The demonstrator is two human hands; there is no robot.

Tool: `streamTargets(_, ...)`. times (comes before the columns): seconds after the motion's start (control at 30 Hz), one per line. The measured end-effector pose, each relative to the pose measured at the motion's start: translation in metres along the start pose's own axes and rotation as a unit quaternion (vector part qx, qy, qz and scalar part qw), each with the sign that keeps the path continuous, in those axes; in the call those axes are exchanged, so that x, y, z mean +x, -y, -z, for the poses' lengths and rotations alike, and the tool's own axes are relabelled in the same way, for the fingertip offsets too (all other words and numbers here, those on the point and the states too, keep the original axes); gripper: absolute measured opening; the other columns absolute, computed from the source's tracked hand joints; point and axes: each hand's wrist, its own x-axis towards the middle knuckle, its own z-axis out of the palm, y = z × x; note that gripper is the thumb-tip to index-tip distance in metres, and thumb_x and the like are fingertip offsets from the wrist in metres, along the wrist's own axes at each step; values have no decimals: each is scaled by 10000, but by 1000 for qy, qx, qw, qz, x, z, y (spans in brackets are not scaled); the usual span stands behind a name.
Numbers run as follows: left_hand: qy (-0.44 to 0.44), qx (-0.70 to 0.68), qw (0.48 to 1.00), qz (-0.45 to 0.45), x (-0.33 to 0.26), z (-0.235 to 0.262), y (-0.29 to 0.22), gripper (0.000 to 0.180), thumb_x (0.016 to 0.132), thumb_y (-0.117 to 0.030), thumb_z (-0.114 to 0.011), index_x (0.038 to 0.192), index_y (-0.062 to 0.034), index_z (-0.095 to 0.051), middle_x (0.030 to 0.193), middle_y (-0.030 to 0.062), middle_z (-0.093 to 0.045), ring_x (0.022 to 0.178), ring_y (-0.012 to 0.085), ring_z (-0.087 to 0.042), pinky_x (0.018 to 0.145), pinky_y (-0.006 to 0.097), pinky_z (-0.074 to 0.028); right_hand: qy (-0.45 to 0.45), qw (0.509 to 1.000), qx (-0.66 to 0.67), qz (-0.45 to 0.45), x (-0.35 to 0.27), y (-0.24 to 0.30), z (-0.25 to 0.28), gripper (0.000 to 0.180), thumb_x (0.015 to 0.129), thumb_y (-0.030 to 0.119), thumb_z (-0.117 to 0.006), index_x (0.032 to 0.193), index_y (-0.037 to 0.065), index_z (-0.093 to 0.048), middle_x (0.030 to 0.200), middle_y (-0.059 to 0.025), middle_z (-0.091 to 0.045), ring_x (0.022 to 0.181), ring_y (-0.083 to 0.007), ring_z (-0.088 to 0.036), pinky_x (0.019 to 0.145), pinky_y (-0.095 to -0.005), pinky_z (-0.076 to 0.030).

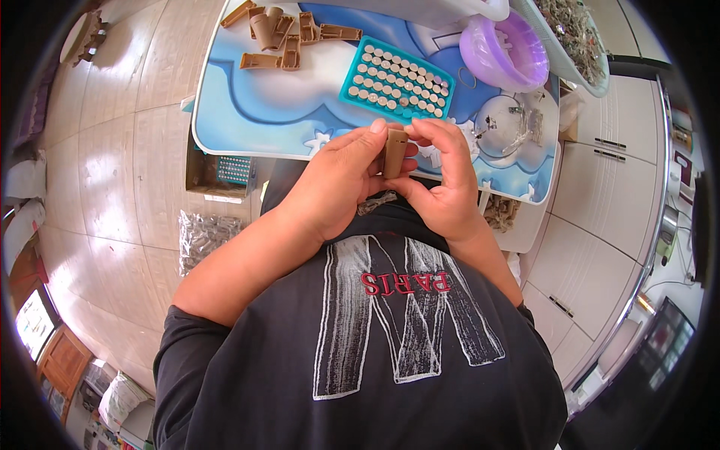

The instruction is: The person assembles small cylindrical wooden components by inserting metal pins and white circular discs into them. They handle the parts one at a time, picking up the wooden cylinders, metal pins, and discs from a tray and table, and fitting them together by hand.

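Note:
Near the table's front edge, in front of my chest, I hold a brown plastic casing (pixel 394 154) upright between my hands. My left hand (pixel 346 169) grips its left side, with the thumb by its top end. My right hand (pixel 444 165) holds it from the right, the index finger at the upper end and the thumb near the lower end. Just beyond my fingers lies a teal tray (pixel 347 91) with rows of round whitish pieces. More brown plastic casings (pixel 291 52) lie loose at the table's far left. Below the casing, a small dark crumpled thing (pixel 377 202) shows between my wrists.
A purple basin (pixel 487 56) and a clear round dish (pixel 501 127) with small parts stand on the blue patterned table (pixel 247 112) at right. A mesh basket (pixel 600 79) holds small parts beyond them. Left of me are an open box (pixel 199 171) and a clear bag (pixel 206 236).

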Motion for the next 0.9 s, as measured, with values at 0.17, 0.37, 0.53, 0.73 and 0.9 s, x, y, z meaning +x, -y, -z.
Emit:
streamTargets(0.17,-3,-5,1000,-2,1,2,1,424,1001,-302,-356,1200,48,-488,1093,150,-584,1017,235,-595,902,361,-489,2,1000,-5,-9,-2,3,1,693,583,45,-803,1205,57,-499,1129,-132,-554,1038,-306,-532,876,-381,-433)
streamTargets(0.37,-3,-10,1000,-2,2,3,4,412,994,-283,-386,1223,46,-477,1092,133,-585,1013,220,-593,900,344,-485,-1,1000,-6,-13,-3,-2,-1,696,586,46,-804,1211,61,-498,1135,-130,-552,1035,-303,-533,874,-378,-434)
streamTargets(0.53,6,82,996,-27,3,2,6,394,948,-143,-501,1289,43,-435,1128,117,-580,1031,175,-579,898,298,-476,-1,1000,0,2,-3,-3,-2,688,601,49,-803,1216,62,-495,1127,-125,-549,1022,-287,-538,851,-360,-446)
streamTargets(0.73,-4,259,954,-150,4,5,12,520,886,-19,-572,1352,36,-348,1130,115,-593,1020,176,-592,888,289,-477,-10,997,51,-58,2,0,8,498,729,158,-759,1163,30,-549,1078,-89,-544,909,-191,-542,772,-293,-445)
streamTargets(0.9,-27,475,856,-203,-8,-8,1,574,846,-5,-619,1349,-11,-342,1055,114,-638,962,174,-624,838,295,-492,29,991,95,-91,3,-4,13,360,821,203,-687,1101,-1,-591,1029,-82,-533,850,-157,-533,734,-266,-425)
